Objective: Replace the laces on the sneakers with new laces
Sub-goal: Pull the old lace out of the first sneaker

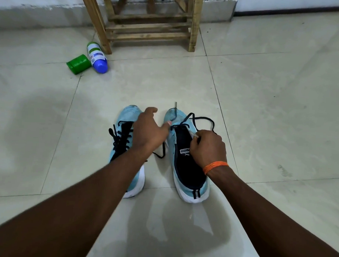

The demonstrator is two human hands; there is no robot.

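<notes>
Two light-blue sneakers with white soles stand side by side on the tiled floor, toes pointing away from me. The left sneaker (125, 146) is laced with a dark lace. The right sneaker (184, 167) has its dark tongue exposed, and a dark lace (201, 120) runs only through its front eyelets and loops loosely over the toe. My left hand (149, 127) pinches a lace end that sticks up above the right shoe's toe. My right hand (208, 147), with an orange thread at the wrist, pinches the lace at the shoe's right eyelet edge.
A green cylindrical container (78, 64) and a white bottle with a blue cap (97, 57) lie on the floor at the far left. Behind them a wooden stool frame (149, 29) stands against the wall. Pale floor tiles (271, 112) surround the shoes.
</notes>
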